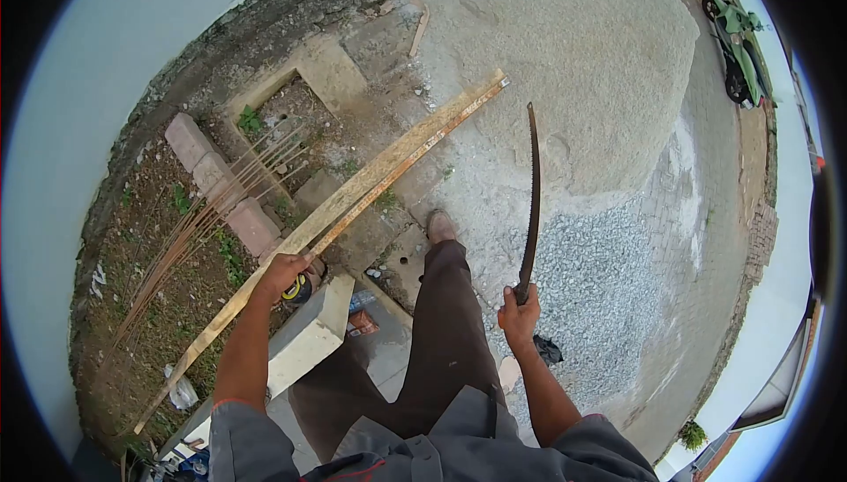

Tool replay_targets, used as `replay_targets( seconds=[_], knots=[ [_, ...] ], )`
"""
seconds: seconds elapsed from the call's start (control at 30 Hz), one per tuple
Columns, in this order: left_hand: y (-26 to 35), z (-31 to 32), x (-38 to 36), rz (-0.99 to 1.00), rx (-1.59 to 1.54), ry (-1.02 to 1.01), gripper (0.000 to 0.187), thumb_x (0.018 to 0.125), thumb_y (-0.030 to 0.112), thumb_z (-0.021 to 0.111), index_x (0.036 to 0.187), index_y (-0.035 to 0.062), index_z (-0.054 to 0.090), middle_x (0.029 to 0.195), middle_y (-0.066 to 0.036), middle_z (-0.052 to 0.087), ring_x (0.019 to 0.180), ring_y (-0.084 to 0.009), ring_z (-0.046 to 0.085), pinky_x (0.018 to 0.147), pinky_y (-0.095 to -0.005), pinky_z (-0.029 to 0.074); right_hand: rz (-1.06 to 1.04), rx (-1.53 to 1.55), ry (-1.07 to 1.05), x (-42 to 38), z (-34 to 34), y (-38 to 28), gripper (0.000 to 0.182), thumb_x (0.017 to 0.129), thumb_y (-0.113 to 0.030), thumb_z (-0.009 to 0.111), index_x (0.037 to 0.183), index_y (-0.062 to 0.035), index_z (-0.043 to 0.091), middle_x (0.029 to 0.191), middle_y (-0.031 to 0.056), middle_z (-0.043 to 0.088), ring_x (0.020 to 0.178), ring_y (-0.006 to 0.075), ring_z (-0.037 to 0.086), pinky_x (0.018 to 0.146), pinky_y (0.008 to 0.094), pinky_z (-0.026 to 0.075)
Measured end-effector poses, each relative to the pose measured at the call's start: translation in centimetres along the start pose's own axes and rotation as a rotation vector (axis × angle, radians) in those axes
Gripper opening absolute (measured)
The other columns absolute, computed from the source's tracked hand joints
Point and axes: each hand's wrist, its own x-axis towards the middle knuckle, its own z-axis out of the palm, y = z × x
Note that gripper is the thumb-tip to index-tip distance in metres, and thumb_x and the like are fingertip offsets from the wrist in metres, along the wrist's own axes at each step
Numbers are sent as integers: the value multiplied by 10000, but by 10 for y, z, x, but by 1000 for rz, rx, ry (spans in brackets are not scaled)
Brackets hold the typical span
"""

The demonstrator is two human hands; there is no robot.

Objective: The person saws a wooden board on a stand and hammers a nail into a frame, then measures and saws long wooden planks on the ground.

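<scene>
Plank [353, 195], long and pale, runs diagonally under my left hand [281, 275], which clamps its middle; my right hand [518, 314] is clamped on a curved saw [532, 200], blade pointing away.

The long pale wooden plank [353, 195] looks rough-sawn and matt, with a rusty orange streak along one edge. The curved dark metal saw blade [532, 200] is dull, not shiny, with a toothed edge. The bundle of thin brown steel rods [203, 217] looks rusted and rough. The pinkish rectangular paving blocks [221, 184] are coarse and matt, as is the pale grey concrete block [309, 336]. The big beige sand heap [582, 50] is fine-grained; the grey gravel patch [600, 279] beside it is loose and sharp-looking. The dark grey cloth trousers [441, 341] look soft and matt.
</scene>
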Motion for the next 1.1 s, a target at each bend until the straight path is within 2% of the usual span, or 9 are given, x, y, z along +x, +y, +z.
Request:
replay_targets(
  seconds=[0.27,0.33,0.4,0.47,0.53,0.57,0.6,0.77,1.1],
  knots=[
    [-23,-1,31,4,29,84,468,913,454,636,804,12,747,748,-76,671,671,-146,581,665,-349,478,-47,-133,-118,0,-1,-5,184,902,-117,666,862,-21,513,644,32,515,570,124,468,527,322,397],
    [-26,-2,34,-1,126,161,513,887,490,641,773,0,738,654,-113,643,589,-165,572,609,-361,476,-113,-215,-213,-5,2,-29,163,910,-120,655,938,-8,540,658,38,527,573,123,480,529,313,406],
    [-58,-4,56,64,235,230,600,873,549,604,744,-28,709,611,-219,593,591,-278,604,620,-417,479,-164,-283,-336,-23,9,-68,295,945,-112,584,1205,8,517,709,61,555,599,121,532,538,292,439],
    [-70,-7,58,85,242,243,630,878,564,587,715,-35,692,641,-248,607,649,-355,629,663,-462,483,-231,-339,-491,-33,16,-87,415,958,-102,537,1349,10,452,914,153,639,750,209,642,671,326,512],
    [-91,-7,72,72,362,262,647,885,581,571,704,-30,685,718,-267,634,739,-405,641,716,-494,484,-493,-349,-557,-38,34,-76,492,954,-86,509,1425,-6,390,820,80,583,556,106,530,496,269,445],
    [-99,-7,77,57,347,266,647,885,581,571,704,-30,685,718,-267,634,739,-405,641,716,-494,484,-727,-396,-555,-42,51,-86,523,961,-93,485,1455,13,348,999,160,622,738,188,635,659,316,521],
    [-106,-8,81,49,384,258,639,883,581,576,733,-30,689,781,-264,649,785,-406,648,740,-494,492,-477,-323,-691,-56,61,-107,516,966,-73,486,1448,43,342,1355,297,507,1218,412,556,992,412,453],
    [-100,-12,71,-156,318,332,657,844,573,644,1014,-62,635,1024,-260,674,1002,-403,653,850,-487,519,-590,-352,-829,-75,127,-110,516,970,-31,471,1464,19,333,1369,312,489,1235,442,531,1005,427,446],
    [-116,-11,75,-194,221,544,839,783,536,734,1260,-57,380,1030,-274,674,1002,-406,665,830,-476,547,-491,-333,-1006,-101,214,-88,566,959,-33,491,1491,-21,299,1245,326,560,1124,474,579,924,461,488]
  ],
)
